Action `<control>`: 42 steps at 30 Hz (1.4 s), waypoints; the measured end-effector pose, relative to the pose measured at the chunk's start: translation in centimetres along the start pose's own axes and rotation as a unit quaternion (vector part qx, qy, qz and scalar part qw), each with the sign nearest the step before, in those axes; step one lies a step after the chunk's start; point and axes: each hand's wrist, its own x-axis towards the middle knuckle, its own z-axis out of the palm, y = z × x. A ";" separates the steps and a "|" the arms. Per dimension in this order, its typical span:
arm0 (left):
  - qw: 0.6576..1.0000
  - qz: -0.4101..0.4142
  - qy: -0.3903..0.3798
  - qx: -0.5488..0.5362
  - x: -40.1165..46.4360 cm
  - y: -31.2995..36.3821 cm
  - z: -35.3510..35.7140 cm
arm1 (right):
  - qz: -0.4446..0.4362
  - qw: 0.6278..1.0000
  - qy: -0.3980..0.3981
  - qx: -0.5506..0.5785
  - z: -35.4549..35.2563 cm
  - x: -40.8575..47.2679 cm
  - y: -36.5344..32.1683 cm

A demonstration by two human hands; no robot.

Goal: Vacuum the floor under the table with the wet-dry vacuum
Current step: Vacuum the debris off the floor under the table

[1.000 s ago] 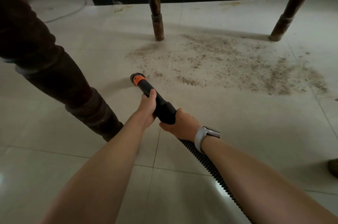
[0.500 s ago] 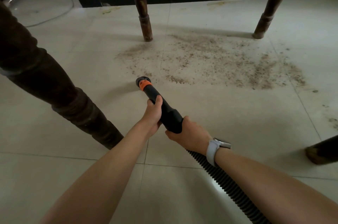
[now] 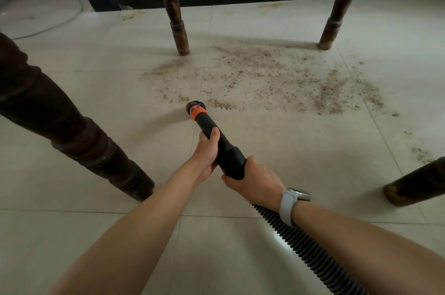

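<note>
I hold a black vacuum nozzle [image 3: 218,139] with an orange collar in both hands. My left hand [image 3: 204,153] wraps the tube farther forward. My right hand [image 3: 252,180], with a white watch on the wrist, grips the thick rear end where the ribbed black hose [image 3: 305,249] joins. The round nozzle mouth [image 3: 194,106] points down at the beige tiled floor, right at the near left edge of a wide patch of brown dirt [image 3: 277,78]. The vacuum body is out of sight.
Dark wooden table legs stand around the patch: a thick one near left [image 3: 79,140], one far centre [image 3: 174,15], one far right [image 3: 337,10], one near right [image 3: 414,184]. A white wall with black skirting runs behind. A cable [image 3: 60,22] lies far left.
The nozzle mouth has moved right and forward to the edge of the dirt patch. My view has swung right, bringing the near right table leg into sight.
</note>
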 end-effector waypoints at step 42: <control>0.998 -0.011 -0.059 0.022 -1.3 -1.1 5.4 | 0.029 0.998 0.031 0.038 -1.5 -1.8 4.4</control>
